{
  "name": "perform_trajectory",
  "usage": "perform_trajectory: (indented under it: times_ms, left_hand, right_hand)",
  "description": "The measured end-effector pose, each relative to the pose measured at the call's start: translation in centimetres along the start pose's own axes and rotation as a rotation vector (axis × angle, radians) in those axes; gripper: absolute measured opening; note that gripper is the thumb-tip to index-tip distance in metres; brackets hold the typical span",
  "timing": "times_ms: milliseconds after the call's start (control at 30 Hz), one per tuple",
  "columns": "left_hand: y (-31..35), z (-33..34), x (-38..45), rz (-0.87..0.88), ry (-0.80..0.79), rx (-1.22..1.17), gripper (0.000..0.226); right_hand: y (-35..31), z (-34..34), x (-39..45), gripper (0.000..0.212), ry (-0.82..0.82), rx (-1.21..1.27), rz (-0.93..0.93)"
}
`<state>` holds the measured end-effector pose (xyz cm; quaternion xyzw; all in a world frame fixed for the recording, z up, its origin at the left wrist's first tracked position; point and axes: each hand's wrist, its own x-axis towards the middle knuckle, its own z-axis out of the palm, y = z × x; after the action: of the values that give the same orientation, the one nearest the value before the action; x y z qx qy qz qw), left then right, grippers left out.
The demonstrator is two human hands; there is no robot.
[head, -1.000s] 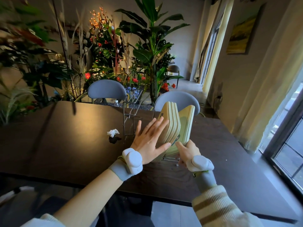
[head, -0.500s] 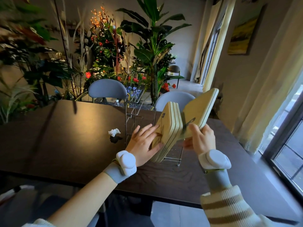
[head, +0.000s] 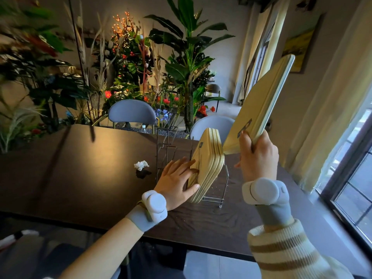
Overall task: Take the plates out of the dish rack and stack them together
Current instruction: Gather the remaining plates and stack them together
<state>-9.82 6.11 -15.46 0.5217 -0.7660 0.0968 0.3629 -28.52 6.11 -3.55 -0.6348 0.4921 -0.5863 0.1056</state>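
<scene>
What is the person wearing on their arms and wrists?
Each wrist has a rounded white device on a grey-blue band, one by the left hand and one by the right hand. The right arm wears a cream knit sleeve with tan stripes. The left forearm is bare.

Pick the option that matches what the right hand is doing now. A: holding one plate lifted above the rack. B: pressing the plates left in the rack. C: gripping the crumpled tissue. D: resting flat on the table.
A: the right hand grips one plate by its lower edge, raised clear of the dish rack.
</scene>
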Motion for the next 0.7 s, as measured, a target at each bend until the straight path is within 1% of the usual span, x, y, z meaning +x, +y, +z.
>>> perform_trajectory:
  times_ms: [33, 133, 200, 267, 333, 400, 533, 600, 700]
  left_hand:
    - [0.0, 0.1, 0.0, -0.001, 0.010, 0.004, 0.046]
    - [-0.1, 0.5, -0.2, 0.006, 0.005, 0.024, 0.048]
    - [-0.3, 0.8, -0.5, 0.025, -0.011, 0.048, 0.052]
    - [-0.5, 1.0, -1.0, 0.024, -0.031, 0.057, 0.054]
    - [-0.6, 1.1, -1.3, 0.004, -0.056, 0.040, 0.058]
    - [-0.5, 1.1, -1.5, -0.026, -0.063, -0.014, 0.064]
    - [0.7, 0.5, -1.1, -0.205, -0.075, -0.306, 0.074]
    - [0.9, 0.4, -1.0, -0.247, -0.065, -0.362, 0.074]
    - [0.9, 0.7, -1.4, -0.288, -0.063, -0.371, 0.070]
  right_hand:
    - [-0.2, -0.1, 0.1, 0.036, 0.016, 0.013, -0.019]
    - [-1.3, -0.2, 0.1, 0.022, 0.077, 0.117, -0.040]
    - [-2.0, -0.1, -0.1, 0.023, 0.103, 0.205, -0.053]
    - [-2.5, 0.0, -0.5, 0.022, 0.096, 0.287, -0.059]
    - [-2.6, 0.3, -0.8, 0.020, 0.044, 0.384, -0.040]
    - [-2.3, 0.7, -1.1, 0.019, -0.033, 0.430, -0.010]
    - [-1.1, 1.9, -1.7, 0.022, -0.141, 0.433, 0.034]
    - [-0.6, 2.3, -2.0, 0.022, -0.185, 0.438, 0.068]
    - [0.1, 2.4, -2.1, 0.023, -0.206, 0.449, 0.126]
